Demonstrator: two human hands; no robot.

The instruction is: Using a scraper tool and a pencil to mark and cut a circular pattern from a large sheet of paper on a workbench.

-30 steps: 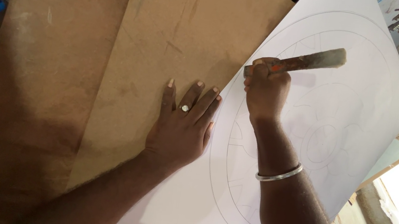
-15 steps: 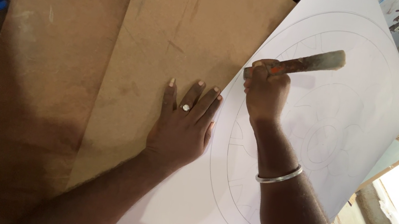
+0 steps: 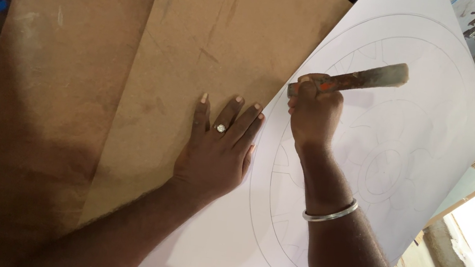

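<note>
The white sheet (image 3: 407, 143) with its drawn circular pattern lies over the right half of the brown board (image 3: 199, 55), and the right hand (image 3: 314, 110) is fisted around a worn tool handle (image 3: 354, 80) at the pattern's left rim. The left hand (image 3: 217, 149) is spread flat, fingers straddling the sheet's left edge and holding nothing. If that palm eases, the sheet could probably slide and the line go astray.

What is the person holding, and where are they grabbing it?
The right hand grips a long, worn tool with an orange-marked handle near its lower end. The left hand holds nothing; it lies flat on the brown board.
</note>
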